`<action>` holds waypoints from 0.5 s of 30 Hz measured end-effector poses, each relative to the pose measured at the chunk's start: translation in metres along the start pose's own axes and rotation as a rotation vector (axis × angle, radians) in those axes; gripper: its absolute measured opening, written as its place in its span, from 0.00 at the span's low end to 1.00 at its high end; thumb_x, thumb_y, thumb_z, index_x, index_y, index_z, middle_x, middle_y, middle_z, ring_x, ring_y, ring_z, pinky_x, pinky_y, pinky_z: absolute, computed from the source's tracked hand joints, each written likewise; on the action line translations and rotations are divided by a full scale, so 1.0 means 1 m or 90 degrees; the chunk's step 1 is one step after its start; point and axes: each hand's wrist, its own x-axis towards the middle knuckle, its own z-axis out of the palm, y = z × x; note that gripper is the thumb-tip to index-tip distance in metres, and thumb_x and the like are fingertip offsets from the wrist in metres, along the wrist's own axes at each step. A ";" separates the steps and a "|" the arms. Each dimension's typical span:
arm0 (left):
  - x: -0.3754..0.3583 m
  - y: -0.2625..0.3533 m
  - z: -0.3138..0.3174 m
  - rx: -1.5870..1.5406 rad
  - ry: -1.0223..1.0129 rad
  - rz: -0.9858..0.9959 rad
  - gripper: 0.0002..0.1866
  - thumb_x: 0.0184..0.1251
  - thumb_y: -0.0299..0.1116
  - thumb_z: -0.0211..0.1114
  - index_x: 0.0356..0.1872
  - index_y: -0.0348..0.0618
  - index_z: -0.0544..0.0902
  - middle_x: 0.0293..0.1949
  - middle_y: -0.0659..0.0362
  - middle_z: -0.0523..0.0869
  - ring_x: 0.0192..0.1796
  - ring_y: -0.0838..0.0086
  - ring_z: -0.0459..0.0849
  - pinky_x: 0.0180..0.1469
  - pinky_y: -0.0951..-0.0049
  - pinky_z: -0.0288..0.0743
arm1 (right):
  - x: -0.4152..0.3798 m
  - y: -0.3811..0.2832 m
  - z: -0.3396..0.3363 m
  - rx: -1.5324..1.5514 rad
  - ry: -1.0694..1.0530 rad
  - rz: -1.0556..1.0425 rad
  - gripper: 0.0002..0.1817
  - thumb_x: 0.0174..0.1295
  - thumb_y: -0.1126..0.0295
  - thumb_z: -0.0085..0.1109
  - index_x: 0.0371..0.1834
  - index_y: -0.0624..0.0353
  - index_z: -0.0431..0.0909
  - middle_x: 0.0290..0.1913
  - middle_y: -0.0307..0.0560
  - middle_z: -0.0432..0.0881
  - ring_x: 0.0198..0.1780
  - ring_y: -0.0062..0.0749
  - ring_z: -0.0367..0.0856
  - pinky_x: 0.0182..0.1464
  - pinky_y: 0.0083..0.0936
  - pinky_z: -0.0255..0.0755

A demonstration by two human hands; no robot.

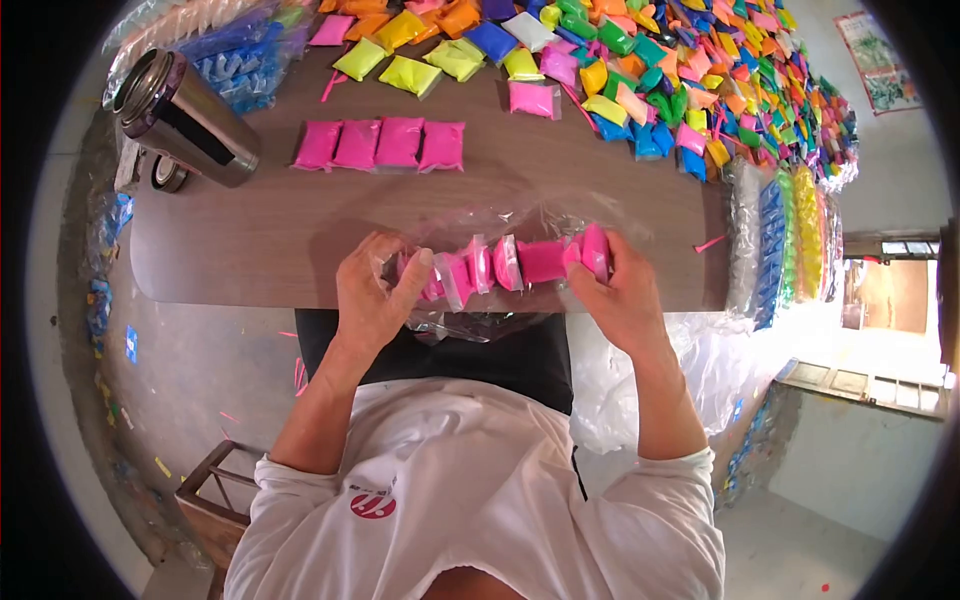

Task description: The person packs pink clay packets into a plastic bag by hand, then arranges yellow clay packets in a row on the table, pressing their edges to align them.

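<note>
Near the table's front edge, a row of small pink packets (508,262) lies in or on a large clear plastic bag (460,325). My left hand (378,285) is closed around the row's left end, thumb on top. At the other end, my right hand (618,290) grips a pink packet (595,252) between thumb and fingers. The packets between my hands stand on edge or tilt, and one lies flatter. Clear film spreads behind and below them. Farther up the table, several pink packets (380,145) lie side by side in a neat row.
A big heap of multicoloured packets (660,70) covers the back right. Yellow packets (410,75) lie at the back. A steel flask (190,120) stands at the left beside its cap (168,174). Stacks of bagged packets (785,235) line the right side; a wooden stool (215,490) is at lower left.
</note>
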 end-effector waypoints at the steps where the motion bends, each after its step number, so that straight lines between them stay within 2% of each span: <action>1: 0.000 -0.001 0.001 0.014 0.012 0.015 0.11 0.64 0.33 0.70 0.34 0.33 0.83 0.30 0.54 0.83 0.33 0.67 0.79 0.38 0.68 0.73 | 0.003 0.003 0.002 -0.001 -0.025 0.003 0.15 0.63 0.64 0.65 0.44 0.65 0.78 0.31 0.46 0.80 0.34 0.27 0.77 0.39 0.30 0.72; 2: 0.000 -0.002 0.001 0.030 0.025 0.029 0.11 0.63 0.34 0.72 0.33 0.34 0.84 0.30 0.52 0.83 0.33 0.65 0.81 0.37 0.67 0.74 | 0.005 0.007 0.004 -0.002 -0.051 0.006 0.16 0.64 0.63 0.64 0.46 0.65 0.78 0.32 0.47 0.80 0.35 0.27 0.77 0.39 0.30 0.72; 5: -0.001 0.003 -0.004 0.045 -0.028 -0.035 0.12 0.66 0.33 0.68 0.39 0.31 0.84 0.33 0.52 0.83 0.36 0.67 0.79 0.43 0.69 0.72 | 0.013 0.031 0.015 0.146 -0.042 -0.022 0.16 0.66 0.64 0.63 0.49 0.64 0.77 0.38 0.46 0.83 0.38 0.28 0.79 0.40 0.29 0.72; 8: 0.001 0.002 -0.005 0.045 -0.041 -0.017 0.13 0.66 0.34 0.68 0.40 0.31 0.84 0.33 0.52 0.83 0.36 0.67 0.79 0.43 0.69 0.72 | 0.016 0.036 0.013 0.354 -0.063 0.073 0.15 0.67 0.65 0.62 0.52 0.63 0.78 0.45 0.45 0.84 0.45 0.31 0.82 0.46 0.31 0.77; 11: 0.001 0.004 -0.006 0.052 -0.044 -0.022 0.14 0.66 0.36 0.69 0.39 0.31 0.84 0.33 0.52 0.83 0.37 0.67 0.79 0.44 0.68 0.72 | 0.014 0.024 0.011 0.600 -0.021 0.192 0.16 0.67 0.71 0.61 0.57 0.61 0.77 0.47 0.44 0.83 0.51 0.34 0.83 0.53 0.42 0.81; 14: 0.001 0.001 -0.004 0.047 -0.030 -0.011 0.13 0.66 0.34 0.68 0.38 0.31 0.83 0.33 0.52 0.83 0.36 0.68 0.79 0.43 0.69 0.72 | 0.010 0.021 0.006 0.719 -0.109 0.170 0.16 0.67 0.67 0.62 0.55 0.61 0.78 0.48 0.46 0.84 0.56 0.35 0.83 0.59 0.45 0.80; 15: 0.001 0.001 -0.003 0.042 -0.029 -0.006 0.12 0.66 0.33 0.68 0.38 0.31 0.83 0.33 0.52 0.83 0.36 0.68 0.79 0.43 0.69 0.72 | 0.007 0.019 0.011 0.719 -0.100 0.184 0.16 0.67 0.67 0.62 0.55 0.61 0.79 0.48 0.46 0.84 0.55 0.34 0.83 0.58 0.43 0.80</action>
